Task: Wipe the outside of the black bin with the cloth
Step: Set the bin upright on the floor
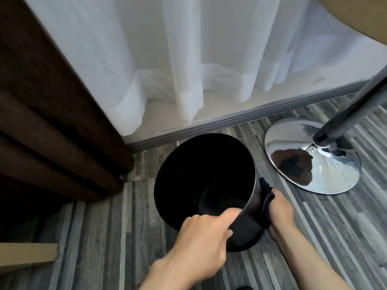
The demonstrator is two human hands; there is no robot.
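The black bin [188, 164] stands tilted on the grey wood-pattern floor, its round opening turned up toward me and its inside empty. My left hand [201, 237] grips the near rim, thumb inside the bin and fingers on the outer wall. A dark cloth [267, 199] is pressed flat against the bin's right outer side by my right hand [280, 212]. The cloth is partly hidden behind the bin's edge and under my fingers.
A chrome round base [326, 170] with a dark pole [351, 105] stands just right of the bin. White sheer curtain [188, 59] and a grey skirting board [230, 120] run behind. A brown curtain [41, 111] hangs at left; a light wooden board [27, 254] lies lower left.
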